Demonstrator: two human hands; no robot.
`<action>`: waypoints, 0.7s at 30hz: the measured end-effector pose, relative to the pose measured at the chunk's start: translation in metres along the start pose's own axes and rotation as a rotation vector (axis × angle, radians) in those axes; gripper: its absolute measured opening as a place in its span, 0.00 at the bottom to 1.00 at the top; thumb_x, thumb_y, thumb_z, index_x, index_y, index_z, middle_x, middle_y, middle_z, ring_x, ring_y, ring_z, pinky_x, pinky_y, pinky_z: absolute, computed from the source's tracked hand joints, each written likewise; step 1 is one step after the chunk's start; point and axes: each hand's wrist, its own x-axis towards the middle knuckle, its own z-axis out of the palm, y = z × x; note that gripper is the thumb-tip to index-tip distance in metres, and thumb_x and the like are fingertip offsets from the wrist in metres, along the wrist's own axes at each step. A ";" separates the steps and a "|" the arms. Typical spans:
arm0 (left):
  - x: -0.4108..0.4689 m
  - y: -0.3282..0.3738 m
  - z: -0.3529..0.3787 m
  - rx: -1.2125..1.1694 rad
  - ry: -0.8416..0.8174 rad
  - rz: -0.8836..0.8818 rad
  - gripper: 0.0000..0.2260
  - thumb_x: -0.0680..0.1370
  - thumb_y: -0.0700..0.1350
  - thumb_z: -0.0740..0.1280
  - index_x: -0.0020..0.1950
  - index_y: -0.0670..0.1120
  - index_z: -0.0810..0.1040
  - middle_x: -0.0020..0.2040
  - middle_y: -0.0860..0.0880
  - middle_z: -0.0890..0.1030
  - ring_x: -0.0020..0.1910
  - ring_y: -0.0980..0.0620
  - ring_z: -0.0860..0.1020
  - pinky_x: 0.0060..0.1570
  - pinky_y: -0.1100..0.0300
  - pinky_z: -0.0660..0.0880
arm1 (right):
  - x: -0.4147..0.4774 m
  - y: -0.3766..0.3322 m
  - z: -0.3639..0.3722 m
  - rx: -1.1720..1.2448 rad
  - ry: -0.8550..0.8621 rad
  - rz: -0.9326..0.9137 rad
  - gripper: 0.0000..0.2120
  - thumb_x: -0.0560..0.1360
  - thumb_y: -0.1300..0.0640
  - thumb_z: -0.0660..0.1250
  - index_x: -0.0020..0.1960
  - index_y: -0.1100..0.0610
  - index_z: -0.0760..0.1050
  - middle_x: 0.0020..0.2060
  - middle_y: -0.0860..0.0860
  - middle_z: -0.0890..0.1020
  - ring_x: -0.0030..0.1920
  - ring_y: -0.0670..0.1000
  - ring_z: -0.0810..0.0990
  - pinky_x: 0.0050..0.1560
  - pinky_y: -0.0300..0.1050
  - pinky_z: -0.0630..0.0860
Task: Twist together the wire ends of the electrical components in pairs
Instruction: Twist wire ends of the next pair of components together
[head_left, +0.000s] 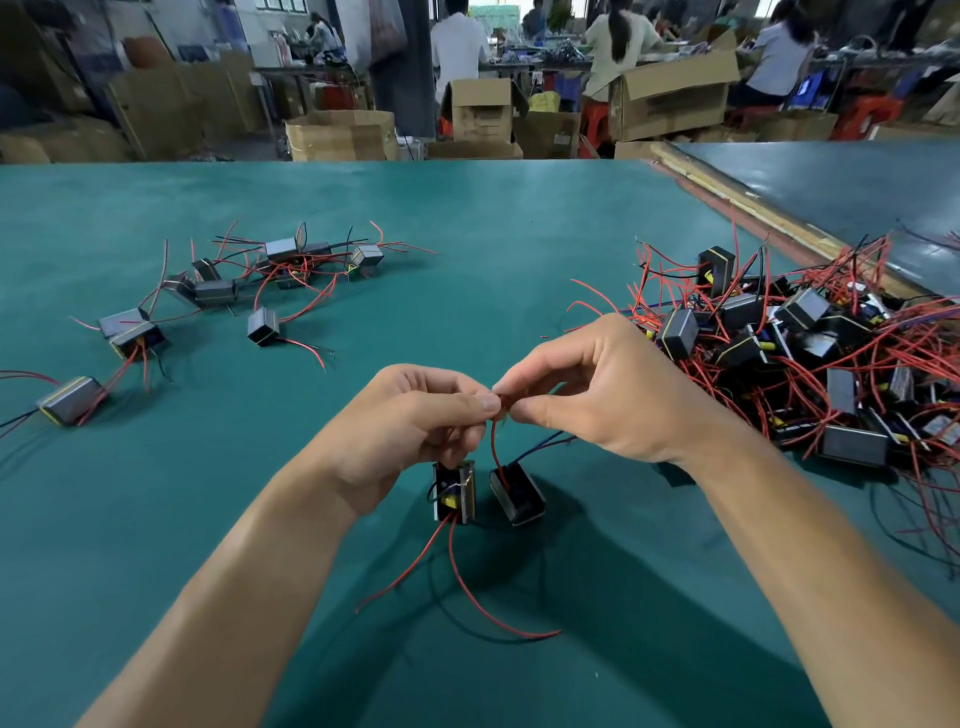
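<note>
**A:** On the green table (467, 218), what takes up the most room?

**B:** The heap of components (810, 364) at the right edge. It is dark blocks tangled in red and black leads.

**A:** And on the left?

**B:** A looser scatter of components (234, 291), spread out and well apart from the heap.

**A:** The hands?

**B:** Both are raised at the middle, close together. The left hand (415, 415) has its fingers curled, with thumb and forefinger pinching the red wire ends (500, 410). The right hand (597, 395) pinches the same spot from the other side, its fingertips nearly touching the left's.

**A:** Where are the two pieces those wires belong to?

**B:** Just beneath the hands, side by side. The left component (454, 491) is upright and the right component (517, 493) is tilted. I cannot tell whether they hang or rest on the table. Red leads trail from the left one toward the near edge.
</note>
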 end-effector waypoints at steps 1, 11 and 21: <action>0.000 0.000 0.000 -0.001 0.000 0.000 0.04 0.65 0.44 0.72 0.34 0.44 0.80 0.27 0.49 0.75 0.24 0.57 0.71 0.25 0.68 0.68 | 0.000 0.000 0.000 -0.002 -0.002 -0.003 0.11 0.70 0.67 0.75 0.43 0.51 0.85 0.38 0.45 0.87 0.40 0.43 0.85 0.44 0.37 0.81; 0.002 0.000 -0.001 -0.009 0.022 -0.028 0.07 0.66 0.44 0.71 0.37 0.42 0.79 0.27 0.49 0.74 0.25 0.58 0.70 0.26 0.69 0.68 | 0.000 -0.001 0.003 -0.064 0.009 0.002 0.07 0.68 0.62 0.79 0.44 0.55 0.85 0.36 0.49 0.86 0.36 0.48 0.83 0.41 0.43 0.81; 0.002 -0.002 -0.003 -0.022 0.023 -0.034 0.04 0.66 0.45 0.71 0.34 0.44 0.81 0.26 0.49 0.74 0.24 0.58 0.70 0.26 0.69 0.67 | 0.001 -0.002 0.009 -0.135 0.024 -0.010 0.06 0.68 0.60 0.78 0.42 0.53 0.83 0.35 0.48 0.85 0.36 0.46 0.82 0.41 0.47 0.80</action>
